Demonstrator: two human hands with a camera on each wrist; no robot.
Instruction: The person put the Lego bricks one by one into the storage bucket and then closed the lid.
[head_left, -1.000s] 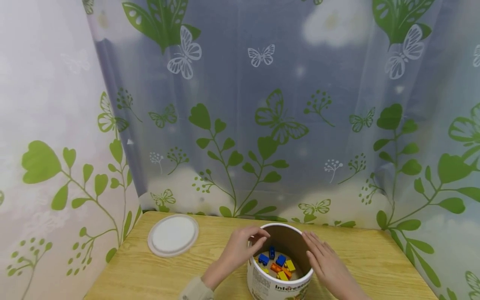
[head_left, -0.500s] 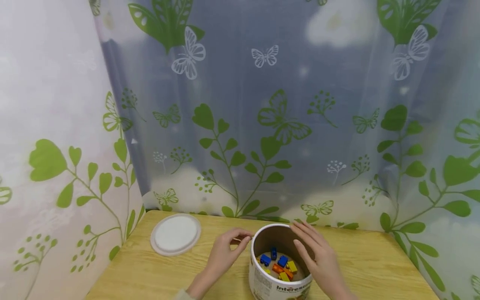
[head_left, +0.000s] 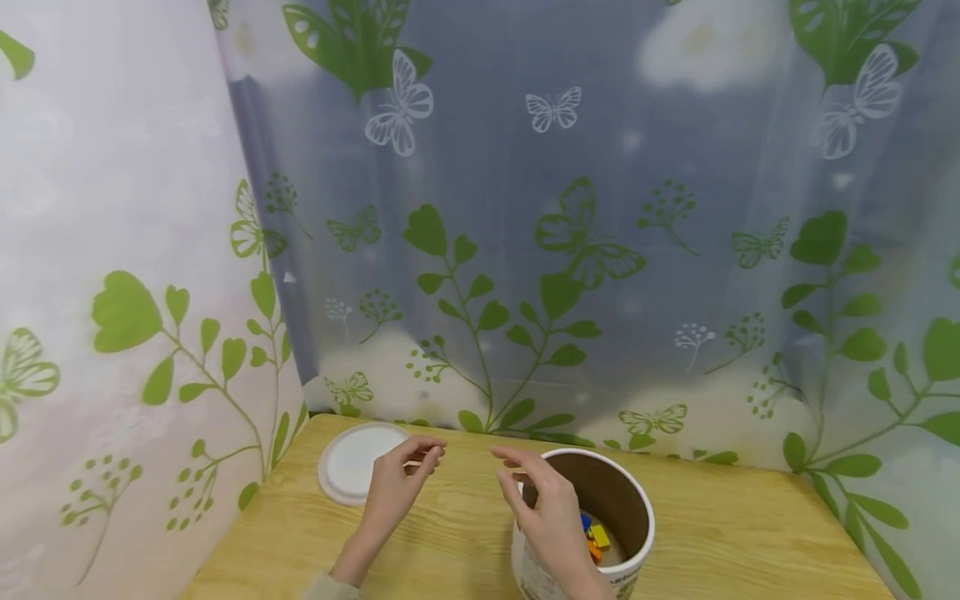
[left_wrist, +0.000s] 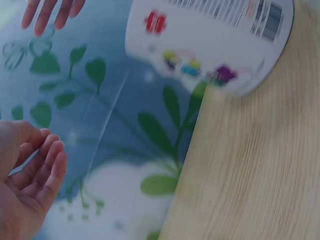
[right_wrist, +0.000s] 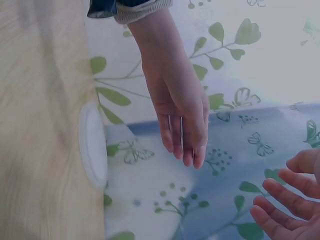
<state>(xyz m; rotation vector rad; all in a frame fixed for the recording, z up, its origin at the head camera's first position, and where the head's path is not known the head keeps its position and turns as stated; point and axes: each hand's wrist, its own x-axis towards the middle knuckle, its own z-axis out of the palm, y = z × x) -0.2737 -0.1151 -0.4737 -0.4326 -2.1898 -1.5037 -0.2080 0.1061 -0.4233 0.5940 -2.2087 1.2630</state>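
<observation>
A white bucket [head_left: 611,492] with printed sides stands on the table, its mouth uncovered. Inside, past my right hand [head_left: 551,517], show a yellow block [head_left: 600,536] and bits of blue and orange ones; the others are hidden. That hand is raised across the bucket's left side, fingers loosely bent and holding nothing. My left hand [head_left: 397,483] hovers farther left, overlapping the right edge of a round white lid [head_left: 348,467] in the head view. Its fingers curve loosely around nothing. In the left wrist view the bucket's printed wall [left_wrist: 210,45] is at the top.
The wooden table [head_left: 457,533] ends at the back against a blue-grey curtain [head_left: 480,250] printed with leaves and butterflies. A pale printed sheet [head_left: 150,417] borders the left side.
Both hands have moved left. The left went from the bucket's rim toward the lid; the right crossed from the rim's right side to its left. The view has turned slightly right-to-left.
</observation>
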